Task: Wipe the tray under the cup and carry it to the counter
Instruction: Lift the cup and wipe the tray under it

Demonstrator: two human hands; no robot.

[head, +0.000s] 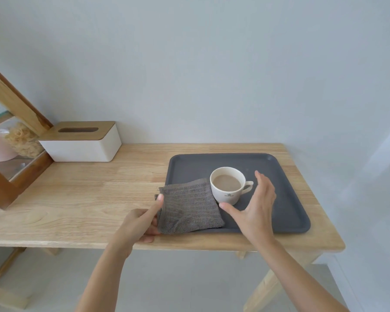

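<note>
Head view. The fingers [260, 181] of the right hand [254, 208] are spread apart and grip nothing; the thumb extends toward the base of the cup [227, 185], and the hand is positioned just beside the cup on its handle side, above the tray [291, 199]. Whether the thumb tip contacts the cup cannot be determined. The left hand [140, 221] is closed on the near left edge of the grey cloth [189, 208], thumb on top, remaining fingers curled beneath.

The tray is dark grey, rectangular with rounded corners, and lies flat on the right portion of the wooden desk [88, 199], close to its front edge. The cup is white, upright, and filled with a light brown drink; it stands on the tray left of centre, handle pointing right. The cloth is folded, covers the tray's near left corner, and lies just beside the cup.

A white tissue box [81, 143] with a wooden lid sits at the desk's rear left, well apart from the tray. A wood-framed cabinet [11, 136] stands at the far left.
</note>
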